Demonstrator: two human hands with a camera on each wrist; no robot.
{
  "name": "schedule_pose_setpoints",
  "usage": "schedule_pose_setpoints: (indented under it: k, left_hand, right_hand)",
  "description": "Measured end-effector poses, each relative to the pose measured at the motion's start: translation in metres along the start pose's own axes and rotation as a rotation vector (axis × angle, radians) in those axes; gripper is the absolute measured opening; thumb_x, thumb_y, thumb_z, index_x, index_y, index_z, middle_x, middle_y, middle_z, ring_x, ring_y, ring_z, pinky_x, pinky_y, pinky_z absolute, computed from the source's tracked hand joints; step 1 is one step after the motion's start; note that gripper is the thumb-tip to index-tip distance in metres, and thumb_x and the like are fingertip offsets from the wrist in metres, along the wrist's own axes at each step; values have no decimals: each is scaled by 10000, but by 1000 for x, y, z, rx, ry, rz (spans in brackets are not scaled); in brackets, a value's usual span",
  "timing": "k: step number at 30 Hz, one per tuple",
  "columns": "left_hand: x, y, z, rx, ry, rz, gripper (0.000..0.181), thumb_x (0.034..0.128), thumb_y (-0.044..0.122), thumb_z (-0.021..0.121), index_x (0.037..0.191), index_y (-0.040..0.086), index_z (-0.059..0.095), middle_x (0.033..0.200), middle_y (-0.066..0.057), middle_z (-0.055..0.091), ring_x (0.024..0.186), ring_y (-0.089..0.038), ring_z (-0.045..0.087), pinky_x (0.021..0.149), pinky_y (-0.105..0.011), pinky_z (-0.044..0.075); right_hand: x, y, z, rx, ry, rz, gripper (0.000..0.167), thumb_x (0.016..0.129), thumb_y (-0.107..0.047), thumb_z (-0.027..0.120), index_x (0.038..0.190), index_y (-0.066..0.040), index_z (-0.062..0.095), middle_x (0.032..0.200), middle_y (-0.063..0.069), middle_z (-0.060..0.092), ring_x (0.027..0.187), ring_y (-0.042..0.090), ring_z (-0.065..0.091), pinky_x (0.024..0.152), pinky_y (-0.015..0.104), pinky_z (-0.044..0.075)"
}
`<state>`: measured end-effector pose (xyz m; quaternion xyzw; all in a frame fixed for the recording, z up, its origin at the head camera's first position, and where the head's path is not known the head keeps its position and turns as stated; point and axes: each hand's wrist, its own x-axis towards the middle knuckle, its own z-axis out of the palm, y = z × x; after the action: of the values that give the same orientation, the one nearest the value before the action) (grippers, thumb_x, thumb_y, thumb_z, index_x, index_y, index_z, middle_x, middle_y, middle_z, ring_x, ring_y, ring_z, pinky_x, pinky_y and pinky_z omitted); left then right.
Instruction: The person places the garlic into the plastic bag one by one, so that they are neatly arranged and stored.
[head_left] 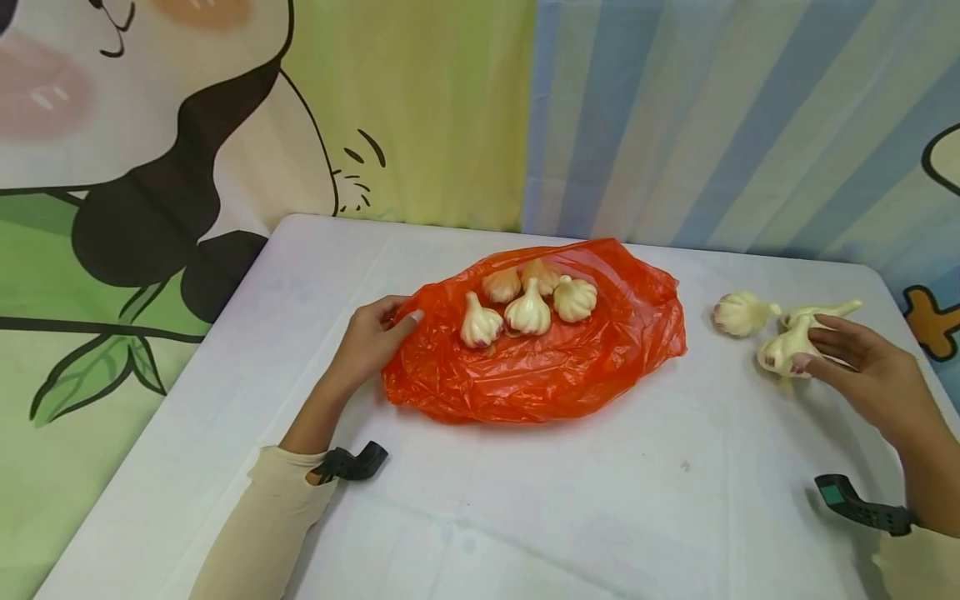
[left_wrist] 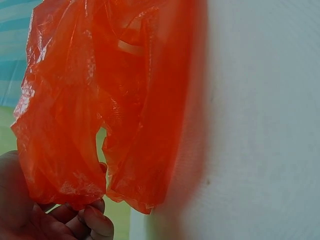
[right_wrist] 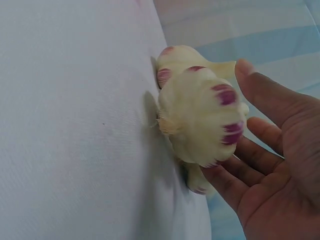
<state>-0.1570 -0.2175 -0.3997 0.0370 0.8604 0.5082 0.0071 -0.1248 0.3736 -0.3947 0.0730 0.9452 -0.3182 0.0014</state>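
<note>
In the head view, a red plastic bag lies spread on the white table. My left hand grips its left edge, thumb on top; the left wrist view shows the bag hanging in loose folds above the fingers. Several garlic bulbs rest on or in the bag, two at the back seen through red film. At the right, my right hand reaches over a garlic bulb. Its fingers touch the purple-streaked bulb, while the thumb stands apart in the right wrist view.
Another garlic bulb lies to the left of the right hand. A long pale stem shows behind that hand. The white table extends in front of the bag; a printed cloth hangs behind.
</note>
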Motion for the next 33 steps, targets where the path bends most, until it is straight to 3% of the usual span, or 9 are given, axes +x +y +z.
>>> schedule_pose_setpoints:
  k: [2, 5, 7, 15, 33]
  left_hand:
    - [1, 0, 0, -3, -3, -2, 341, 965, 282, 620, 1212, 50, 648, 1068, -86, 662, 869, -228, 602, 757, -320, 534]
    - [0, 1, 0, -6, -3, -7, 341, 965, 285, 618, 1212, 52, 647, 1064, -89, 662, 861, -228, 601, 744, -306, 532]
    - [0, 1, 0, -5, -2, -9, 343, 964, 285, 619, 1215, 52, 646, 1067, -90, 661, 865, -228, 600, 746, -305, 531]
    - [-1, 1, 0, -4, -4, -7, 342, 965, 275, 621, 1215, 44, 646, 1071, -103, 660, 870, -229, 601, 754, -323, 529]
    - [-1, 1, 0, -18, -5, -6, 327, 964, 267, 621, 1207, 51, 649, 1052, -89, 657, 849, -229, 603, 723, -292, 535]
  right_hand:
    - [1, -2, 0, -13, -21, -5, 741, 944, -403, 620, 1546, -150, 269, 1442, 294, 395, 1292, 475, 393, 940, 322, 463]
    - [3, -5, 0, -32, -55, -19, 761, 951, -386, 619, 1538, -72, 251, 1439, 329, 368, 1254, 550, 372, 915, 588, 386]
    - [4, -7, 0, -47, -72, -29, 773, 955, -384, 613, 1525, -16, 243, 1437, 343, 357, 1233, 572, 378, 881, 624, 375]
    - [2, -6, 0, -66, -210, 19, 879, 959, -409, 598, 1484, 103, 114, 1440, 423, 209, 1256, 622, 278, 869, 704, 340]
    - [0, -13, -1, -62, -138, -11, 844, 960, -401, 599, 1493, 94, 170, 1454, 398, 241, 1218, 626, 336, 845, 693, 354]
